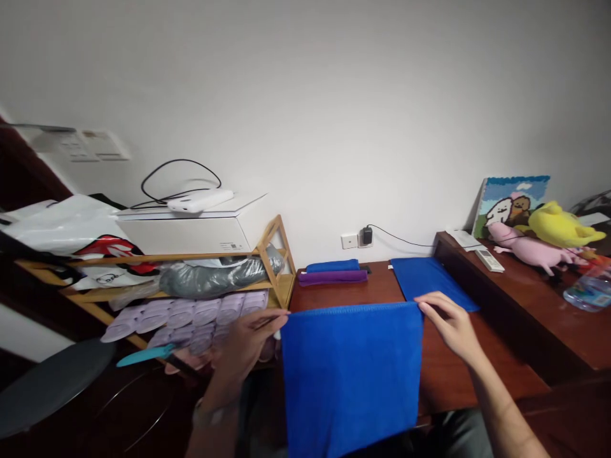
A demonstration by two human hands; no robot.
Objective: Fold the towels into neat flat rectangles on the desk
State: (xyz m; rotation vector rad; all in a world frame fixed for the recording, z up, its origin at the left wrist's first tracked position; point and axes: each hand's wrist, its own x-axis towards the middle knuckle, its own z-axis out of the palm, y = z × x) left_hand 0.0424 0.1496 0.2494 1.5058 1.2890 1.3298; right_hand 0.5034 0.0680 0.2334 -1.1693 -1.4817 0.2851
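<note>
Cloth (353,378), blue, pinched by left hand (254,332), right hand (449,322); label (231,246) on box (184,235) unreadable.

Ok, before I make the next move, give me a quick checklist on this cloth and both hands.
1. Left hand pinching a top corner of the held blue cloth: ok.
2. Right hand pinching the other top corner: ok.
3. Top edge stretched nearly straight between the hands: ok.
4. Whole held cloth in view: not ok, its lower left part runs out of the picture.
5. Held cloth apart from the flat blue cloth on the table: cannot tell, they overlap in this view.
6. Held cloth apart from the purple cloth at the table's back: ok.
</note>
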